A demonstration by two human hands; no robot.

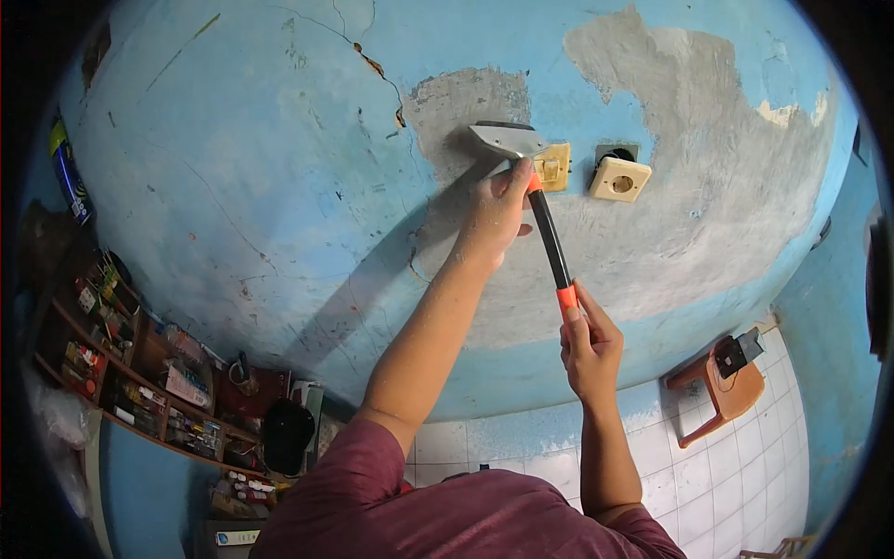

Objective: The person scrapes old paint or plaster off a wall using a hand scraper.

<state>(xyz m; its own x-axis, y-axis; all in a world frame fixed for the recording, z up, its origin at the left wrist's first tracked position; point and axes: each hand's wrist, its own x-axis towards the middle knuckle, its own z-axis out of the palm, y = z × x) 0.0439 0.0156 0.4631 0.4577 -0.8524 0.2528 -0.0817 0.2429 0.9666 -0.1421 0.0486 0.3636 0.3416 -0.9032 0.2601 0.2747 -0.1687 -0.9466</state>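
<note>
Both of my hands grip a long-handled wall scraper (550, 233) with a black shaft and orange collars. My left hand (495, 212) is wrapped around the upper end, just below the wide metal head (507, 141). Lower down, my right hand (590, 347) closes on the handle's bottom end. The head is at the blue wall, beside a bare grey patch (456, 102); whether the blade touches cannot be made out. Just right of the head is a yellowed light switch (553, 168), partly covered by it. A power socket (619, 179) hangs loose from its wall box farther right.
A wooden shelf (149, 415) packed with bottles and small items stands at the lower left. At the lower right, an orange-brown stool (738, 391) carries a black device (738, 351) on the white tiled floor (684, 484). A crack (372, 67) runs down the upper wall.
</note>
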